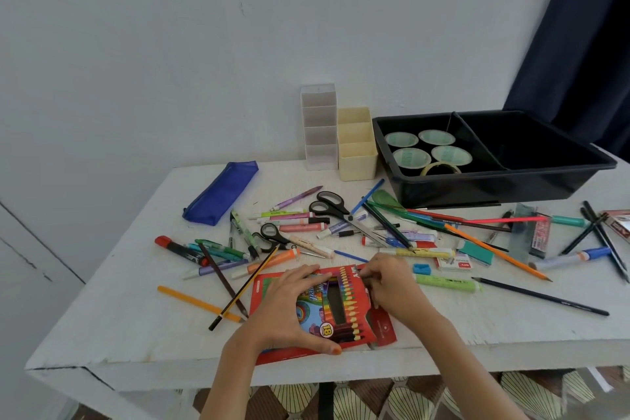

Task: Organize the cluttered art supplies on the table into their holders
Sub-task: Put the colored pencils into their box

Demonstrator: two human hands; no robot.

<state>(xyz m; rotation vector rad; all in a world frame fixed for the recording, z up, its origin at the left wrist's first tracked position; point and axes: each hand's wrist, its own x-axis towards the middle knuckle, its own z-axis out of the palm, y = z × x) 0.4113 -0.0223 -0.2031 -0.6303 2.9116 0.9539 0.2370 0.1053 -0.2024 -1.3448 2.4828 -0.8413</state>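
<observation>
At the left of the white table (119,317), a blue zip pouch (220,193) is laid flat and closed. Pens, pencils and scissors (335,208) are scattered loose across the middle. At the front edge a red crayon box (327,307) is pressed down by the left hand (289,307), fingers spread wide. Its upper right corner is gripped by the curled fingers of the right hand (392,286). Against the wall, a white stepped holder (318,126) is set touching a cream one (356,147). At the right, four lidded cups (401,139) and a tape roll (439,168) are held in the left compartment of a black tray (494,177).
</observation>
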